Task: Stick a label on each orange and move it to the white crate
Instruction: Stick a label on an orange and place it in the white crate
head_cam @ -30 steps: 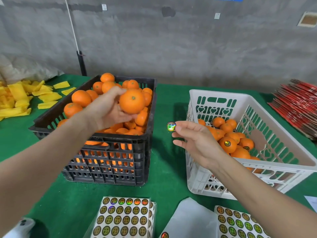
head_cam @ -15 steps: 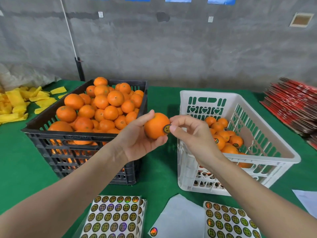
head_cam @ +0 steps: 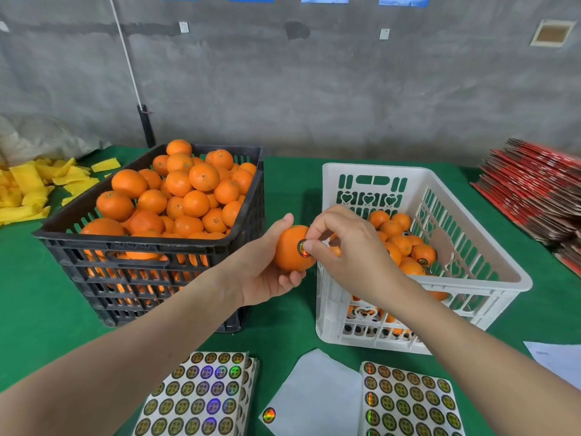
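Where green cloth (head_cam: 283,184) meets a concrete wall (head_cam: 314,89) behind the white crate (head_cam: 374,169), the left hand (head_cam: 264,275) grasps an orange (head_cam: 289,258); the right hand (head_cam: 352,247) seemingly pinches its label (head_cam: 301,247).

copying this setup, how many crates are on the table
2. The black crate, heaped with oranges, stands on the left of the green table; the white crate, partly filled, stands on the right. More could sit outside the view.
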The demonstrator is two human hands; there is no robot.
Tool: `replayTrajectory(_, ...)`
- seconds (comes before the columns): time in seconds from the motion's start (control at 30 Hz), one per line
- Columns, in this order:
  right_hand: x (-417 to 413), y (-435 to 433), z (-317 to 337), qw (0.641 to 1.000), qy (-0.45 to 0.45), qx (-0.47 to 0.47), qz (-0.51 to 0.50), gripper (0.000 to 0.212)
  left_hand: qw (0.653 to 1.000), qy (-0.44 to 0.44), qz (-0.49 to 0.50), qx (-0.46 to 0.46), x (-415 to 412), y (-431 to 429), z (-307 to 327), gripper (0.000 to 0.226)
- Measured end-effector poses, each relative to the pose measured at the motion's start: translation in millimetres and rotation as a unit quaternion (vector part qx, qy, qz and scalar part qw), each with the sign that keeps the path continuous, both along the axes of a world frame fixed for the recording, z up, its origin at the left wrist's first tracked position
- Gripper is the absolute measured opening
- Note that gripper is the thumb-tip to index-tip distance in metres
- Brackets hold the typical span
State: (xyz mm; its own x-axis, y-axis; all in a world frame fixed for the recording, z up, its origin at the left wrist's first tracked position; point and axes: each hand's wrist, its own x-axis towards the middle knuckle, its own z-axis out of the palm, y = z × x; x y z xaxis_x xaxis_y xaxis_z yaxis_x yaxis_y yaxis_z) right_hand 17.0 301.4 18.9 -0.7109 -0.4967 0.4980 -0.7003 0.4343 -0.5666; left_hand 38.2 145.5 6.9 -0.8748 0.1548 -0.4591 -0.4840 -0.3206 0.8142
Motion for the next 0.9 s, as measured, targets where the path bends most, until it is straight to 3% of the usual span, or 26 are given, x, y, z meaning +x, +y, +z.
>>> replayTrajectory(0.13,1.8,5.4,-2.3,1.000,0.020,0.004,-0.022,0.013,1.000,0.002,-0.023,0.000,-2.1,4.3,-3.4,0.054)
replayTrajectory(0.23,-4.0,12.5,3.9,0.997,-0.073,-0.001,-0.026,0.069,0.999,0.014,-0.038,-0.015,-5.2,5.4,-4.1,0.054)
replayTrajectory(0.3,-9.2,18.6,9.5,0.984,-0.175,-0.006,0.021,0.085,0.998,0.029,-0.054,-0.026,-7.1,9.1,-3.1,0.058)
replayTrajectory(0.37,-11.8,20.6,9.8,0.977,-0.194,0.029,0.080,0.072,0.996,0.048,-0.061,-0.031,-12.2,14.7,-2.0,0.062)
replayTrajectory(0.47,-23.7,20.5,4.7,0.990,-0.128,0.050,0.024,0.066,0.994,0.067,-0.075,-0.051,-22.6,20.0,6.1,0.076)
replayTrajectory(0.53,-53.2,28.4,7.8,0.994,-0.095,0.012,-0.056,0.063,0.984,0.087,-0.042,-0.152,-36.1,15.4,12.5,0.088)
replayTrajectory(0.6,-100.5,48.4,7.0,0.985,-0.092,0.032,-0.139,0.052,0.955,0.131,0.056,-0.262,-48.0,0.5,20.4,0.075)
replayTrajectory(0.67,-148.5,76.6,-5.3,0.956,-0.142,0.154,-0.207,0.036,0.943,0.150,0.141,-0.261,-57.7,-23.3,25.4,0.058)
replayTrajectory(0.77,-187.6,116.2,-44.9,0.875,-0.195,0.350,-0.271,0.021,0.935,0.138,0.231,-0.231,-59.1,-66.3,25.7,0.047)
replayTrajectory(0.9,-204.2,137.1,-74.6,0.821,-0.198,0.460,-0.273,0.042,0.926,0.112,0.290,-0.212,-55.9,-111.5,19.1,0.041)
